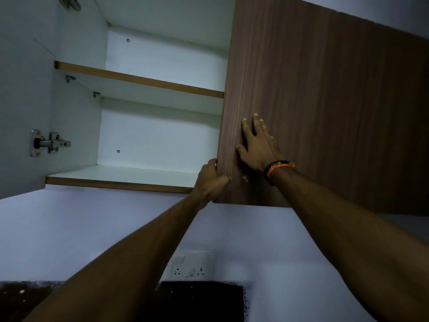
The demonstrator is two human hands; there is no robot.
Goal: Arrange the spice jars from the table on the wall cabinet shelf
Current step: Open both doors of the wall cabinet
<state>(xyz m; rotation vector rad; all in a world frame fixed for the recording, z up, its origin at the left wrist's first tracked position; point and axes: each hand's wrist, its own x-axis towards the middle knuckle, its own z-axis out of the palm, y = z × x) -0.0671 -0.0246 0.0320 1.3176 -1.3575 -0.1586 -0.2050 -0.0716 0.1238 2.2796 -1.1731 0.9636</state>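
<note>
Left hand (pixel 212 180) is curled round the free edge of the brown wood-grain cabinet door (pixel 325 101); right hand (pixel 257 142) is pressed flat on its face, fingers spread. White wall cabinet shelf (pixel 139 82) lies up-left of both hands, bare. No spice jars seen.

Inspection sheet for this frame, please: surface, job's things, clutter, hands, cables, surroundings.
Surface: dark countertop at the bottom edge, mostly hidden by the arms.
Job's things: wall cabinet with its left side open; upper shelf and bottom shelf show no jars. Spice jars: nothing seen.
Clutter: nothing seen.
Hands: left hand grips the lower left edge of the brown door; right hand lies flat against that door's face, a wristband on the wrist.
Cables: nothing seen.
Surroundings: pale wall, a socket plate below the cabinet, a metal hinge on the cabinet's left side. Dim light.
</note>
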